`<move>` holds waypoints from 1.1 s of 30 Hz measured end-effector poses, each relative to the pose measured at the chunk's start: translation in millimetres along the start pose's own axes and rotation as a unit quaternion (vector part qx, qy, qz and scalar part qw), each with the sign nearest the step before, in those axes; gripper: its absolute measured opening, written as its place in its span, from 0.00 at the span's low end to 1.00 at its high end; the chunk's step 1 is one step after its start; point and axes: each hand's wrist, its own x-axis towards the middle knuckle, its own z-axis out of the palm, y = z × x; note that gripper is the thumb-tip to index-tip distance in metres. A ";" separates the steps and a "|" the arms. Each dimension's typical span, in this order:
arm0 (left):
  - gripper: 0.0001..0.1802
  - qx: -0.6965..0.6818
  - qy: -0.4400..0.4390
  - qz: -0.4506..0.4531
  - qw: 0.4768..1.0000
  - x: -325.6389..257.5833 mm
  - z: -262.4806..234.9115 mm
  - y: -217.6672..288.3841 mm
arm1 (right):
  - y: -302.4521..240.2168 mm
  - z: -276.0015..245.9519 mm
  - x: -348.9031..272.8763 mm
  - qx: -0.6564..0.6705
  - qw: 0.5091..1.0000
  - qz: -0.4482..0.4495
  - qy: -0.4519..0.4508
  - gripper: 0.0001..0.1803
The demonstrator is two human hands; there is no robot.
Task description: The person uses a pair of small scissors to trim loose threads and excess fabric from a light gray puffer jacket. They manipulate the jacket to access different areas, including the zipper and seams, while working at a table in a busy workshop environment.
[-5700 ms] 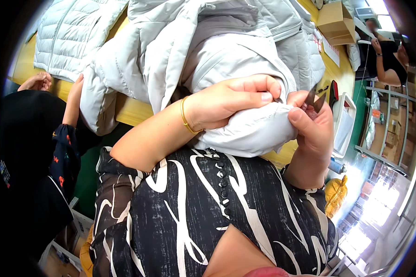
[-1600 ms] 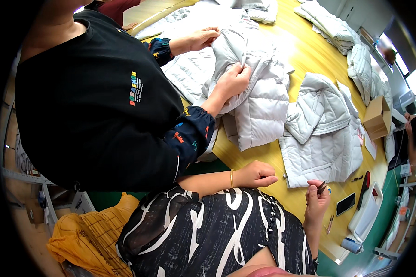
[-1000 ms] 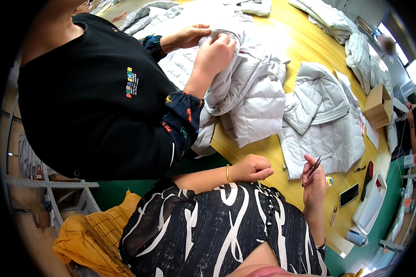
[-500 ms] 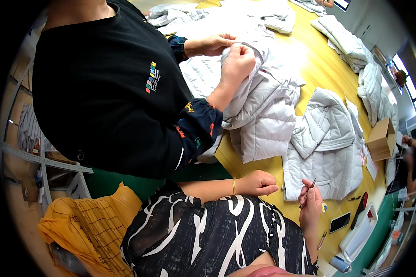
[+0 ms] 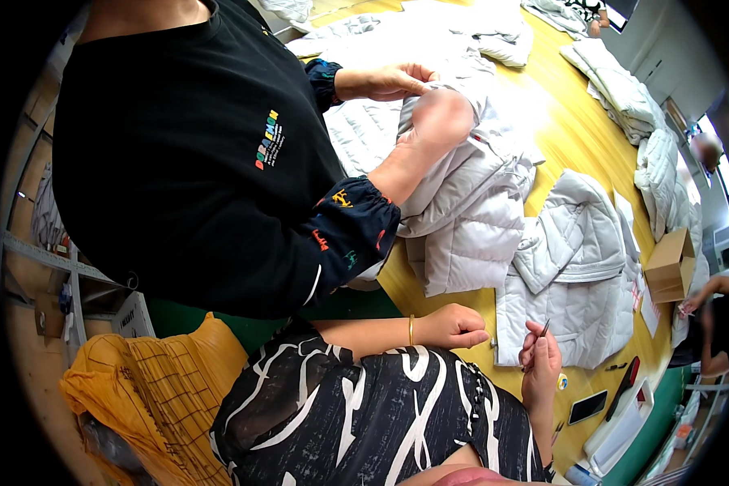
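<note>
The left hand is curled into a loose fist at the near edge of the yellow table, holding nothing that shows. The right hand pinches small thread snips, tip up, just beside the hem of the pale grey quilted jacket lying flat to its right. A co-worker's hands work another white jacket farther left. To trim well, I judge the free hand should flatten the hem first, snips kept close to the seam.
</note>
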 end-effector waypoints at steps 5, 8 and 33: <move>0.19 -0.002 -0.001 -0.008 1.000 -0.1 -0.7 -1.8 | -1.5 2.5 1.6 -0.013 1.000 0.004 -0.004 0.20; 0.19 -0.007 -0.001 -0.010 1.000 0.3 -0.8 -1.3 | 0.4 1.6 1.2 -0.016 1.000 0.006 -0.001 0.20; 0.18 0.000 -0.017 0.002 1.000 2.5 -6.6 -3.8 | -3.2 11.8 -5.2 -0.013 1.000 0.005 0.012 0.18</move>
